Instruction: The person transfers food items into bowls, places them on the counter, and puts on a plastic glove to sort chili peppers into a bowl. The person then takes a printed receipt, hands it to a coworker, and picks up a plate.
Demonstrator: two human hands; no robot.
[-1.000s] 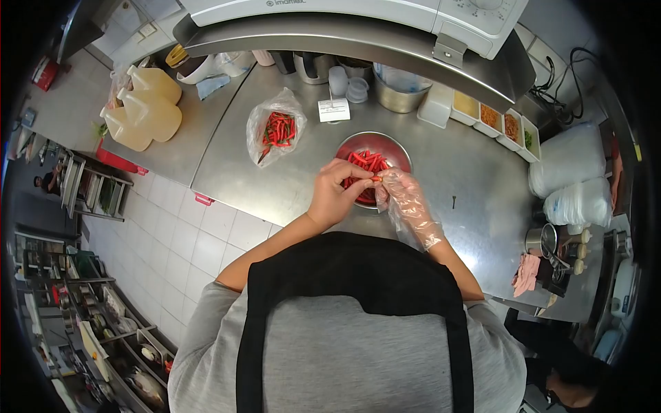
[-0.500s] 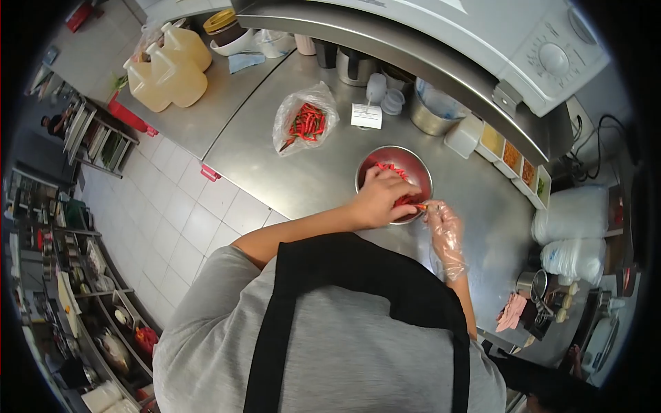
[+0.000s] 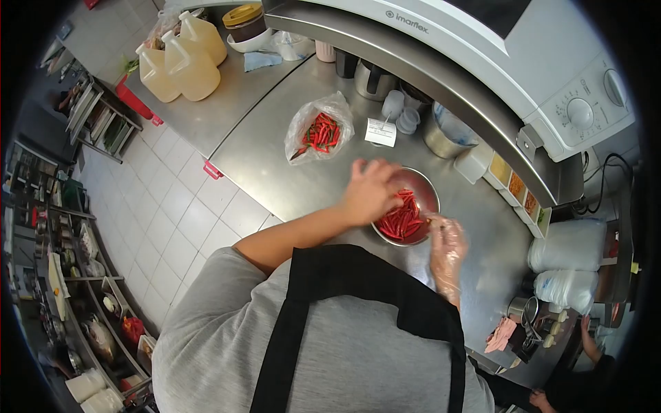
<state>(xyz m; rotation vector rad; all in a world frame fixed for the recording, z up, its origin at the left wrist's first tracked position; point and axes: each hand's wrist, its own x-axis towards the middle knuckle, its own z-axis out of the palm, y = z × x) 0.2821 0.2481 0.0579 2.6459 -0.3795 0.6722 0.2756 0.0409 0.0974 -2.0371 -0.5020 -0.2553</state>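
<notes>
A round metal bowl (image 3: 436,189) stands on the steel counter with several red chilies (image 3: 401,219) in it. My bare left hand (image 3: 372,194) is over the bowl's left rim, fingers apart, and I see nothing held in it. At the right rim is my right hand (image 3: 447,241) in a clear plastic glove. Its fingertips are pinched together, and a small orange-red spot shows there, too small to name. Beyond the bowl, to the left, an open clear plastic bag (image 3: 296,143) holds more red chilies, some with green stems.
A paper slip (image 3: 380,132) stands behind the bowl, near small plastic cups (image 3: 407,121) and a metal pot (image 3: 441,143). White containers of ingredients (image 3: 516,186) line the right side under a shelf bearing a white oven (image 3: 544,89). Jugs (image 3: 194,77) stand far left. Another person's arm (image 3: 589,341) shows lower right.
My left hand has lifted away from my right hand and moved to the bowl's left rim, its fingers spreading. The chili held between both hands no longer shows there. More of the bowl's contents is visible.
</notes>
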